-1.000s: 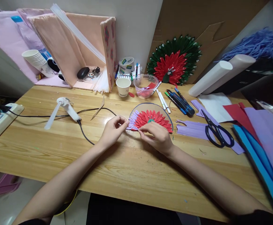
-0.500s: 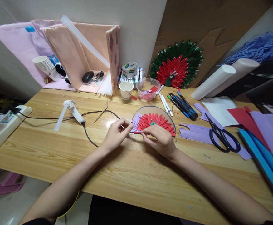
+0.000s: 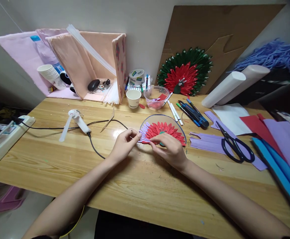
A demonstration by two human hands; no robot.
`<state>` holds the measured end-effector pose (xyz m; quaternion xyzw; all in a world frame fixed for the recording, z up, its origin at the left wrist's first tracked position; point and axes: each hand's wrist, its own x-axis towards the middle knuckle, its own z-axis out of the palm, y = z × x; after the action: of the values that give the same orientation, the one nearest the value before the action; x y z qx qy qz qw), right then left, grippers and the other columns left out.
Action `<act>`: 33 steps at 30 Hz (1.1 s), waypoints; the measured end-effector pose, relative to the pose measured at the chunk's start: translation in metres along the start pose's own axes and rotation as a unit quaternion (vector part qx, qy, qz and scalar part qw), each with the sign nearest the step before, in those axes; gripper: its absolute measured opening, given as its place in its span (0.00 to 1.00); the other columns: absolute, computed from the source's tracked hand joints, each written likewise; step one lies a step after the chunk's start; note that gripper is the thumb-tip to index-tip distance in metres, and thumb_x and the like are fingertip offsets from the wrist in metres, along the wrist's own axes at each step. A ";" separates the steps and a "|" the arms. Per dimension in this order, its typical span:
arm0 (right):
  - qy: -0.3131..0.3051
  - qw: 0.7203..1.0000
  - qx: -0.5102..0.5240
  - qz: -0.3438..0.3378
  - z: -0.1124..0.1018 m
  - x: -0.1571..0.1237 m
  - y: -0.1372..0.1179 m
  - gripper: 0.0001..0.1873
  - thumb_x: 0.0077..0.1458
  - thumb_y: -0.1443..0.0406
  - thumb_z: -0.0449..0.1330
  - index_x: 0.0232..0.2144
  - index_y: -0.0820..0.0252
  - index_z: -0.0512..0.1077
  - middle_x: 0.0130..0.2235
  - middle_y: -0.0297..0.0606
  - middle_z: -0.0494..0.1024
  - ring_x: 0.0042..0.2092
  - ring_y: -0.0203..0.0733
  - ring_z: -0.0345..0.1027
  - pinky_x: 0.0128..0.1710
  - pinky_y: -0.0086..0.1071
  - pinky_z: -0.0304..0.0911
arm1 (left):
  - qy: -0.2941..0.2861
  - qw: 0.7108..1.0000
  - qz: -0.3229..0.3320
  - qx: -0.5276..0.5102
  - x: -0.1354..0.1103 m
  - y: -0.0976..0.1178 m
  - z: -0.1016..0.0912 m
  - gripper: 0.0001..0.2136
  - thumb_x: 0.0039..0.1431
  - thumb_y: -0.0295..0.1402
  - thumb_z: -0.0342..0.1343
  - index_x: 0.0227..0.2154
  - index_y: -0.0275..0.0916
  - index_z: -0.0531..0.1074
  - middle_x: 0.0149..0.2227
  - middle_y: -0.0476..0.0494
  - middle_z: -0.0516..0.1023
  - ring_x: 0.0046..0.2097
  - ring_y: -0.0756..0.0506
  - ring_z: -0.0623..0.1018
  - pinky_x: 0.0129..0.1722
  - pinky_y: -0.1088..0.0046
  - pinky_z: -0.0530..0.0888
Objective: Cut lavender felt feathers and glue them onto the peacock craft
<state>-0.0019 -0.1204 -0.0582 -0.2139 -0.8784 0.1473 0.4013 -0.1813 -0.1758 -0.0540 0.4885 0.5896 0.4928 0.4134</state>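
Note:
A half-round cardboard fan with a blue edge lies on the table, covered with layered red petals round a green centre. Purple petals cover its left side. At the outer left edge my left hand is closed, thumb and forefinger pinching the outer end of a purple petal. My right hand is closed too, its fingertips pinched at the inner end of the purple petals, partly covering the fan's lower edge. The petal between my fingertips is small and mostly hidden.
Black-handled scissors lie on purple paper strips at right. A white glue gun with its cord is at left. Behind stand a paper cup, a clear bowl, markers and a green-red peacock fan.
The camera view has tilted slightly, so the background sits a little lower. Both hands stay pinched at the purple petals, nearly unmoved.

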 end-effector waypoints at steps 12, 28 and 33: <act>0.000 1.000 0.006 -0.005 0.000 -0.001 -0.001 0.04 0.53 0.72 0.56 0.30 0.61 0.71 0.28 0.38 0.77 0.30 0.38 0.69 0.32 0.32 0.65 | 0.000 1.000 0.005 0.004 -0.001 -0.001 0.001 0.10 0.55 0.38 0.54 0.25 0.35 0.70 0.27 0.49 0.72 0.30 0.52 0.69 0.31 0.77 0.65; -0.128 0.761 0.410 0.485 -0.014 0.018 -0.009 0.12 0.44 0.59 0.64 0.23 0.63 0.73 0.23 0.34 0.73 0.23 0.30 0.63 0.26 0.27 0.58 | -0.053 0.969 0.212 0.117 -0.008 0.013 -0.006 0.08 0.55 0.33 0.56 0.37 0.39 0.76 0.36 0.42 0.78 0.38 0.48 0.75 0.35 0.73 0.70; -0.118 0.698 0.476 0.522 -0.011 0.017 -0.008 0.12 0.41 0.59 0.66 0.22 0.64 0.73 0.22 0.32 0.72 0.24 0.29 0.61 0.24 0.25 0.55 | -0.028 0.974 0.193 0.114 -0.008 0.010 -0.004 0.06 0.55 0.32 0.57 0.33 0.40 0.77 0.33 0.44 0.79 0.33 0.50 0.74 0.30 0.75 0.67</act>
<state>-0.0058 -0.1181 -0.0370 -0.3988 -0.4786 0.7558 0.2015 -0.1818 -0.1841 -0.0438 0.6506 0.5247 0.4792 0.2679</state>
